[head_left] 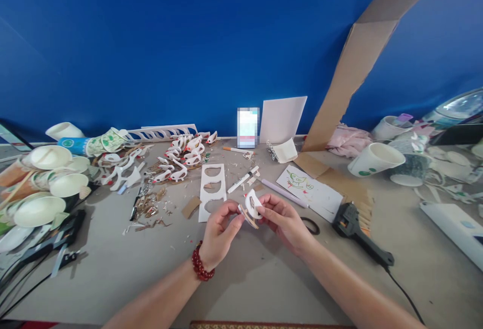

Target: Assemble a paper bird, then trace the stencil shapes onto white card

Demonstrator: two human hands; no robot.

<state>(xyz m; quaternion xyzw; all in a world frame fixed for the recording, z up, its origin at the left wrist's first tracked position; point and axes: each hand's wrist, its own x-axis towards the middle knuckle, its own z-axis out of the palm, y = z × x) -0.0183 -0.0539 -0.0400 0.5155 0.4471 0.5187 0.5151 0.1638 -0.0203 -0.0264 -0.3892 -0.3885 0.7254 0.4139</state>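
My left hand [220, 232] and my right hand [284, 221] meet over the middle of the table, both pinching a small white swan-shaped cutout [252, 203] set on a brown cardboard disc [248, 216]. The left fingers grip the disc's left edge; the right fingers hold the white piece from the right. A red bead bracelet [199, 263] circles my left wrist.
A heap of finished white swan cutouts [181, 160] lies at the back left, beside stacked paper cups [49, 178]. A white strip with cut holes [212, 188], pens [243, 179], a drawing sheet [311, 190], a black glue gun [358, 231], a phone [248, 128] and leaning cardboard [354, 67] surround my hands.
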